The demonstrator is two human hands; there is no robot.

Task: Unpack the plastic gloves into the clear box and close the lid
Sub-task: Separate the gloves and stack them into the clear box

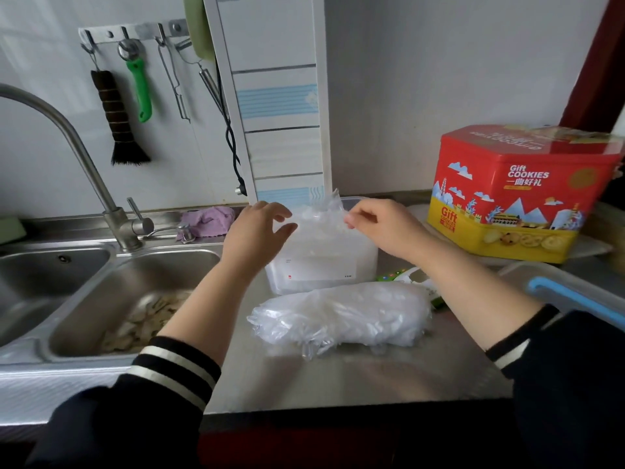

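Gloves (pixel 341 316) on counter, nearer than both hands.

In front of you the counter (pixel 355 377) is brushed metal with a dull shine, and the sink (pixel 101 265) and faucet (pixel 84 154) are the same steel, smooth and a little glossy. The clear box (pixel 321 265) is cloudy, matt plastic. The bag of gloves (pixel 341 316) is thin, wrinkled, glossy film, like the piece your right hand (pixel 382 225) pinches. The cookie tin (pixel 514 194) looks like printed glossy metal. The purple rag (pixel 209 220) is soft cloth, and your sleeves (pixel 176 367) are knitted fabric
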